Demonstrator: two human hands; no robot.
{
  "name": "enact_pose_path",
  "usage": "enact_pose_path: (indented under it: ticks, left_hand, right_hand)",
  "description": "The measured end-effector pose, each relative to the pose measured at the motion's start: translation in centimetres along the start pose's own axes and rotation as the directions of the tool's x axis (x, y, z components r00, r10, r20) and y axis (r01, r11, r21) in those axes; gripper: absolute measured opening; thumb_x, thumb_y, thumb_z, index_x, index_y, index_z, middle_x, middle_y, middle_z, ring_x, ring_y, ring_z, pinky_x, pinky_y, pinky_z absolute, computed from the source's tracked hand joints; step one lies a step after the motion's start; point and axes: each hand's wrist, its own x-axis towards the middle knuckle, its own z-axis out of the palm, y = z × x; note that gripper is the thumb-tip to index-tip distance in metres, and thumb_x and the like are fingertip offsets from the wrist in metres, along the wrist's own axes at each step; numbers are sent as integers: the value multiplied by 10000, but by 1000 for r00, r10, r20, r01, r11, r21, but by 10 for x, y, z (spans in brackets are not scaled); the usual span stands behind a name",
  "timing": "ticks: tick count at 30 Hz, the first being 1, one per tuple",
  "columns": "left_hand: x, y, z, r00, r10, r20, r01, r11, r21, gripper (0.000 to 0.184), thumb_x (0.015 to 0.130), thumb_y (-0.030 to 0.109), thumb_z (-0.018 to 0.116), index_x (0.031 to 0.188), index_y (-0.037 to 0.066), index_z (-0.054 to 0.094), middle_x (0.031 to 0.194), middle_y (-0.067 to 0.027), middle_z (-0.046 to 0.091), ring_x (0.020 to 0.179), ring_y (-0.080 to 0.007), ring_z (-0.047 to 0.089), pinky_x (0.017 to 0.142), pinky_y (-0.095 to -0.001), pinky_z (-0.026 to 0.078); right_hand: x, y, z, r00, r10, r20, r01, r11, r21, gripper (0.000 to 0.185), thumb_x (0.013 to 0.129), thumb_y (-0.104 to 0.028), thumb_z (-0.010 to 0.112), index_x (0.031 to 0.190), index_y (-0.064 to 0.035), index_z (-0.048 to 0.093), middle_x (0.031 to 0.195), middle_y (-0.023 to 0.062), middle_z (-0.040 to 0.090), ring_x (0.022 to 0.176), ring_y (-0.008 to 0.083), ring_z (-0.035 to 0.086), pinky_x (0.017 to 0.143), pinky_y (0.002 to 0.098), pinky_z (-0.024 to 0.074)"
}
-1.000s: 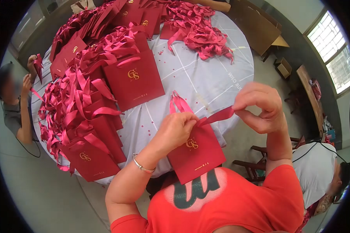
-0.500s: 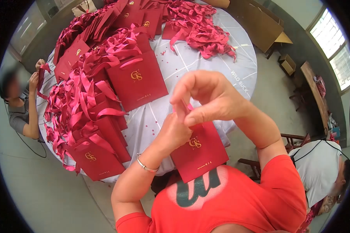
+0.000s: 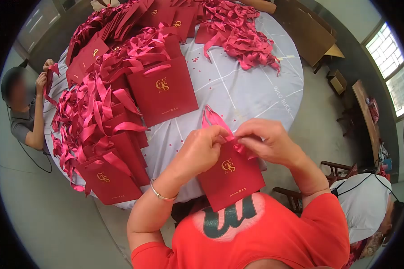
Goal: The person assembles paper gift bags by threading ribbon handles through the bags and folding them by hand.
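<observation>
A red paper gift bag (image 3: 231,179) with gold lettering lies at the table's near edge, its bottom against my shirt. From its top runs a pink ribbon (image 3: 215,118). My left hand (image 3: 202,150), with a bracelet on the wrist, is closed in a pinch on the ribbon at the bag's upper edge. Close beside it, my right hand (image 3: 267,141) pinches the ribbon too, thumb and fingertips together. The fingers partly hide the ribbon between the two hands.
Standing bags with ribbon handles (image 3: 164,92) crowd the left of the round table (image 3: 274,58). Loose ribbons (image 3: 247,45) lie at the far side. One person (image 3: 24,112) works at the left; another (image 3: 363,201) bends at the right. A cardboard box (image 3: 336,82) sits beyond.
My right hand has come down from above the bag and now pinches the ribbon. The ribbon's upper loop shows beyond my left hand. The view has shifted slightly.
</observation>
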Motion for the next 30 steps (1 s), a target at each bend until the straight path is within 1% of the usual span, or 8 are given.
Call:
enact_pose_path:
  ticks: [7, 9, 12, 17, 19, 21, 27, 30]
  left_hand:
    - [2, 7, -7, 988, -127, 93, 139, 980, -139, 298, 813, -89, 538, 1076, -6, 650, 915, -114, 742, 732, -134, 695, 634, -270, 519]
    - [2, 5, -13, 999, 45, 16, -46, 995, 85, 265, 806, -79, 544, 1027, -4, 671, 872, -83, 741, 732, -115, 690, 631, -268, 520]
    - [3, -1, -21, 994, 106, 4, -106, 991, 86, 248, 801, -65, 550, 998, 0, 686, 845, -64, 742, 743, -115, 691, 638, -282, 525]
    - [4, 0, -32, 992, -30, 119, 20, 996, 84, 262, 802, -75, 529, 997, -6, 689, 850, -77, 736, 791, -113, 686, 685, -246, 522]
    - [5, -1, -35, 962, -170, 214, 219, 949, -227, 243, 827, -70, 530, 1004, -24, 690, 883, -59, 730, 814, -99, 663, 719, -233, 513]
    - [5, -7, -37, 967, -162, 194, 206, 950, -234, 252, 823, -46, 533, 1011, -10, 696, 868, -57, 719, 781, -87, 632, 689, -246, 499]
    - [5, -5, -44, 935, -143, 323, 221, 951, -217, 240, 863, 6, 571, 1072, -13, 686, 882, -39, 706, 788, -70, 603, 698, -245, 491]
    - [7, -4, -41, 903, -167, 396, 238, 961, -138, 240, 888, 10, 583, 1109, -20, 670, 901, -11, 693, 806, -58, 593, 703, -241, 495]
  right_hand:
    - [-1, 32, 4, 972, -233, 27, 232, 937, -263, 118, 801, 2, 707, 917, -8, 689, 867, 108, 663, 725, 235, 669, 622, 333, 527]
    - [-2, 31, -3, 975, -221, 25, 217, 921, -324, 113, 791, -15, 717, 900, -12, 689, 865, 108, 660, 711, 258, 657, 617, 343, 521]
    - [-3, 27, -9, 989, -150, 13, 146, 934, -327, 98, 794, -15, 716, 887, -13, 685, 859, 104, 658, 708, 252, 656, 616, 343, 516]
    - [0, 28, -10, 979, -203, 23, 200, 932, -303, 127, 797, 46, 717, 911, -3, 688, 861, 99, 651, 702, 183, 655, 583, 287, 522]
    - [-1, 25, -8, 976, -216, 15, 212, 939, -270, 129, 797, 53, 717, 910, 0, 688, 853, 94, 650, 692, 163, 652, 570, 277, 515]
    - [-4, 17, -9, 999, 30, -37, -34, 995, -98, 126, 801, 71, 711, 907, 7, 689, 849, 82, 650, 667, 122, 639, 548, 250, 497]
    - [-5, 23, -13, 989, -143, -27, 132, 961, -243, 95, 835, 61, 679, 920, 20, 677, 853, 89, 644, 619, 130, 673, 497, 254, 543]
    - [-7, 16, -11, 998, -1, -62, -7, 991, -132, 119, 825, 60, 689, 934, 11, 685, 841, 95, 646, 624, 151, 666, 517, 268, 530]
